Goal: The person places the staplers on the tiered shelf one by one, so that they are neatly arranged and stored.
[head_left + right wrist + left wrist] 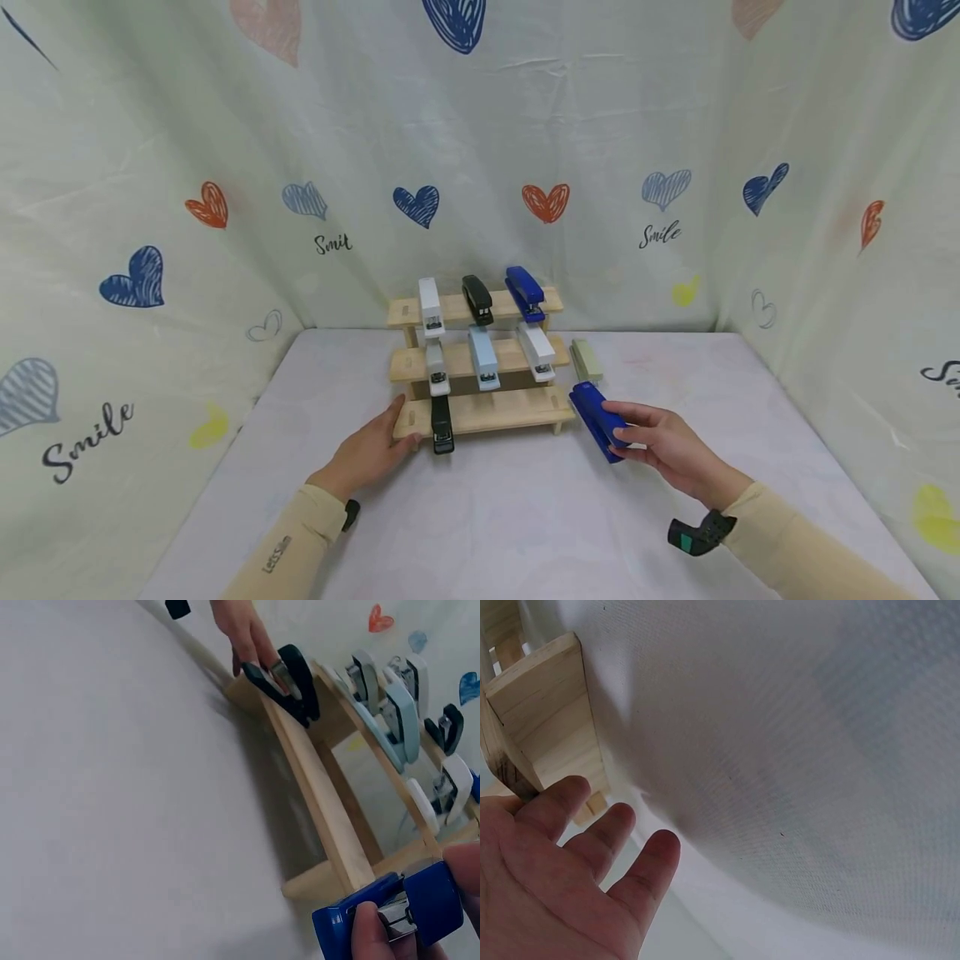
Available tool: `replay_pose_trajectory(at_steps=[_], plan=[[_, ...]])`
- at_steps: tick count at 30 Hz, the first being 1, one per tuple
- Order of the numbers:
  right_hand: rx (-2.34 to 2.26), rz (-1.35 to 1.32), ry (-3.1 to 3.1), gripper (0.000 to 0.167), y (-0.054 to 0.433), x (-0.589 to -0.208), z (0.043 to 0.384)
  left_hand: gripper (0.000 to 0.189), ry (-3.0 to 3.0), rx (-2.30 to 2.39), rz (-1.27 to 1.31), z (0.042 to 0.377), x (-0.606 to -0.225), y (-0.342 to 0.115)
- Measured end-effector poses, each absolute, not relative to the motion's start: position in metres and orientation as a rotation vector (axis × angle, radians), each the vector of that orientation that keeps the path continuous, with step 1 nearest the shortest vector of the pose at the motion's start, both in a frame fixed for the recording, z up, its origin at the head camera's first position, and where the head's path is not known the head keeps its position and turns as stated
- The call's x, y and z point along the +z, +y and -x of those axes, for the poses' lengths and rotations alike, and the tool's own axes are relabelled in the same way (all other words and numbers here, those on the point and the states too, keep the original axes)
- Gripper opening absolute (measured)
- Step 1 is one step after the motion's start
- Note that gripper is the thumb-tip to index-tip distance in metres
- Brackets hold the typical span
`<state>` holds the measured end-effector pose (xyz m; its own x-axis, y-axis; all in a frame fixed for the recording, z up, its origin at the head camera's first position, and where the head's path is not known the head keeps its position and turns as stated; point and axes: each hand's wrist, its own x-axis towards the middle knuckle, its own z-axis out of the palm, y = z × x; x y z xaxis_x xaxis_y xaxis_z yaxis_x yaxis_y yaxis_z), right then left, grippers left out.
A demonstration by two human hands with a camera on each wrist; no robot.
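Note:
My right hand (671, 446) holds a blue stapler (600, 417) just beyond the right end of a three-tier wooden rack (510, 408). Its fingers and thumb pinch the stapler's sides, and the right wrist view shows its metal part between the blue halves. At the rack's lower left end, my left hand (367, 450) grips the bottom shelf's corner. In the left wrist view, several of that hand's fingers (641, 870) stretch out below the board; the thumb is mostly hidden. A black stapler (442, 425) rests on the bottom shelf close to the left hand.
White (431, 304), black (477, 298) and blue (525, 287) staplers stand on the top shelf. The middle shelf bears a grey-white (437, 362), a light-blue (483, 354) and a white stapler (536, 346). A pale green stapler (587, 361) lies on the table right of the rack.

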<state>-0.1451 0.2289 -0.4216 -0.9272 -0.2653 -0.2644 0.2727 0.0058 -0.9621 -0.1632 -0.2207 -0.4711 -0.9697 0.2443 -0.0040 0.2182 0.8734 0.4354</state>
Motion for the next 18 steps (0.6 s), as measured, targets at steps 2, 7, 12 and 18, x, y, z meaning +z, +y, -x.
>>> replay_pose_trajectory(at_steps=[2,7,12,18], plan=[[-1.961,0.018,1.925,0.052,0.22,-0.422,0.144,0.081,2.985,0.689,-0.377,0.163,-0.471,-0.22],[-1.942,0.061,1.894,0.051,0.199,-0.425,0.144,0.081,2.982,0.684,-0.389,0.163,-0.47,-0.22],[-1.923,0.1,1.869,0.049,0.18,-0.427,0.147,0.08,2.982,0.686,-0.383,0.162,-0.47,-0.22],[-1.908,0.105,1.909,0.046,0.156,-0.429,0.153,0.081,2.984,0.677,-0.39,0.163,-0.47,-0.221]])
